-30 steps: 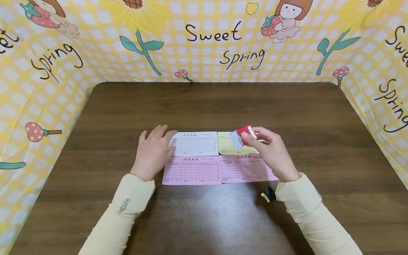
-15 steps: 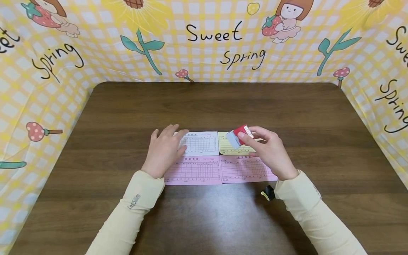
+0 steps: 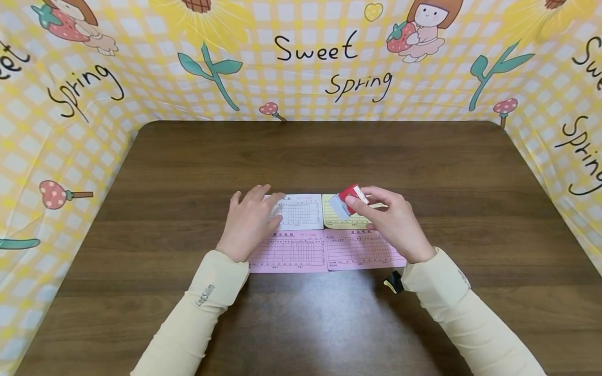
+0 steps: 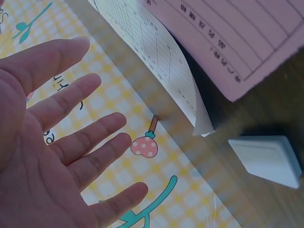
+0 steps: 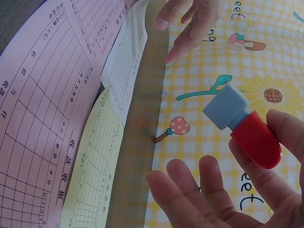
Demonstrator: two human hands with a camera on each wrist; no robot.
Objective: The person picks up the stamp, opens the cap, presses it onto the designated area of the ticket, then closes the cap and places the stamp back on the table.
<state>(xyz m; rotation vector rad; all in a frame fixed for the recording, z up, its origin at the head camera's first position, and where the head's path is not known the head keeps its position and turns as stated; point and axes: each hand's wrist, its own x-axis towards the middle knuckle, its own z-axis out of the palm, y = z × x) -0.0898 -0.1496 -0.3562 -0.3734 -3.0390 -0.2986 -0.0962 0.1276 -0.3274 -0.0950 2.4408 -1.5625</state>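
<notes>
My right hand (image 3: 392, 216) pinches a stamp (image 3: 349, 200) between thumb and fingers, tilted above the yellow receipt form (image 3: 336, 222). In the right wrist view the stamp has a red handle and a grey-blue block (image 5: 226, 107). Over the left end of the white receipt form (image 3: 301, 213) is my left hand (image 3: 249, 222), its fingers spread and holding nothing. Whether it touches the paper I cannot tell. Two pink forms lie nearer me, a left pink form (image 3: 291, 253) and a right pink form (image 3: 362, 250).
A white block (image 4: 266, 159) appears beside the forms in the left wrist view; the head view does not show it. By the right cuff is a small black piece (image 3: 394, 282) with a yellow edge. Patterned cloth (image 3: 310, 78) surrounds the back and sides of the brown table (image 3: 301, 156).
My left hand has moved right, covering more of the white form. My right hand has shifted slightly left with the stamp, and the forms have stayed in place.
</notes>
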